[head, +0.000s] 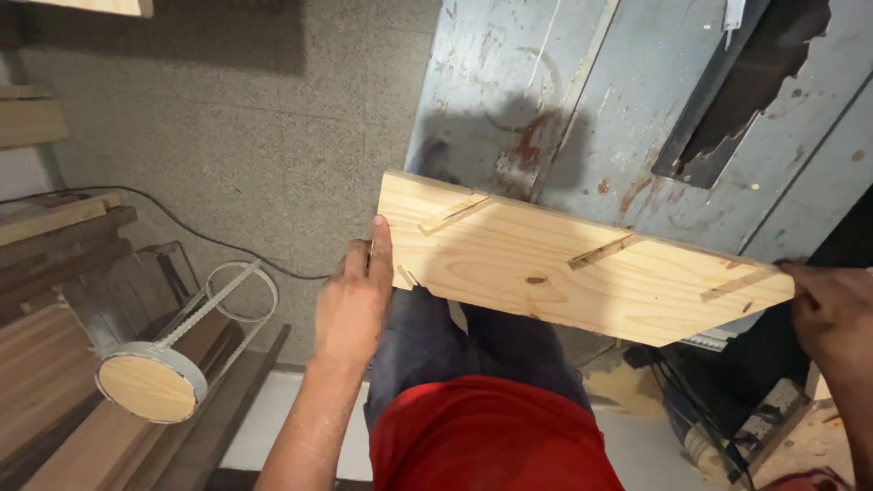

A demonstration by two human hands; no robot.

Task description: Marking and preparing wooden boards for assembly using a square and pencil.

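Pine board [582,268] with 3 slanted slots, held level at both ends

Pale knotty plank, long edge sloping down to the right; its left end sits against the left hand's fingers [377,259], its narrow right tip under the right hand's fingertips [796,273]. The 3 shallow grooves lie between the 2 grips.

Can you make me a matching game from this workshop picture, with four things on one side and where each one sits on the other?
Things:
1. board
2. left hand
3. stool
4. cable

Places:
A. lying on its side atop stacked planks, lower left
B. gripping the board's left end
C. trailing across the speckled floor
D. held over the worn blue table's edge

Pairs: 1-D, 2-B, 3-A, 4-C
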